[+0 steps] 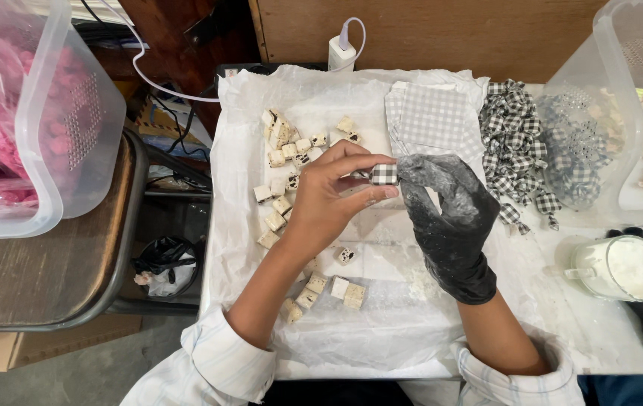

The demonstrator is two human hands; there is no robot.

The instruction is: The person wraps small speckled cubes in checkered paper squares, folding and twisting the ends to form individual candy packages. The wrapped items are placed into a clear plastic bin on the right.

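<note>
Left hand (329, 197) bare, fingers pinched on one end of checked wrapped candy (384, 174), held above middle of white plastic sheet (411, 316). Right hand (449, 218) in black dusty glove, fingertips closed on candy's other end. Unwrapped pale candy cubes (291, 162) scattered on sheet's left half. Stack of checked wrappers (430, 114) at sheet's far edge. Pile of wrapped checked candies (515, 146) near far right corner, beside clear tub (622, 90). Cup of white powder (626, 267) by right edge.
</note>
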